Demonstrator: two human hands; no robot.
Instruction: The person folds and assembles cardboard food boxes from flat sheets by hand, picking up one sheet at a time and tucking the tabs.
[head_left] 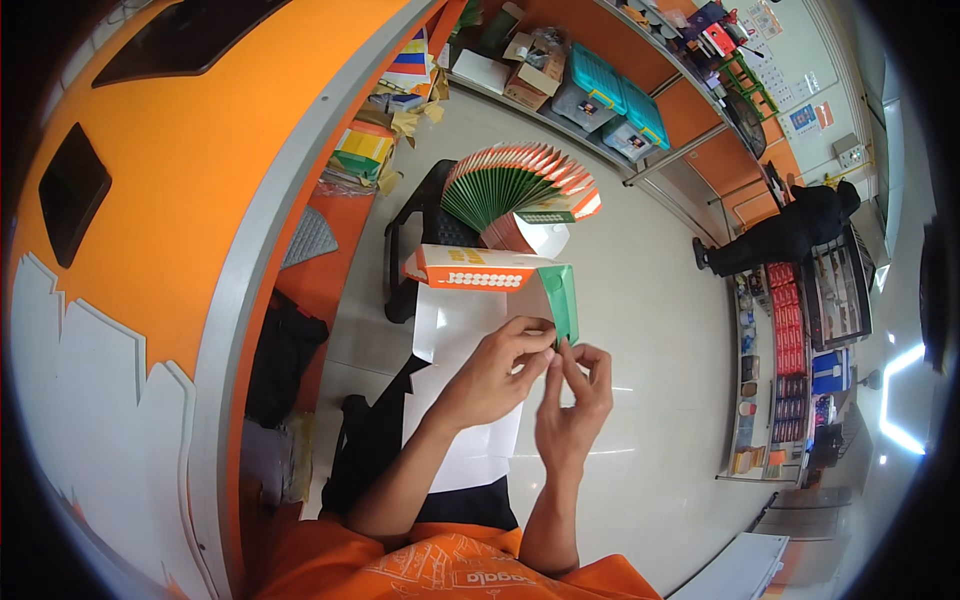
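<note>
A partly folded cardboard box (475,268), orange and white outside with a green end flap (562,300), lies across my lap. Its long white inner panel (462,440) stretches down over my dark trousers. At the lower corner of the green flap, my left hand (495,372) is closed in a pinch on the cardboard. My right hand (577,400) meets it there, thumb and fingers pinched on the same corner. The fingertips hide the exact spot being gripped. Just beyond, a fan of flat green, orange and white boxes (510,185) rests on a black stool (432,205).
An orange counter (250,90) with a metal edge runs along my left, white cut boards (110,400) on it. Teal-lidded bins (600,90) sit on the far shelf. To the right a person in black (800,230) leans by stocked shelves (785,350).
</note>
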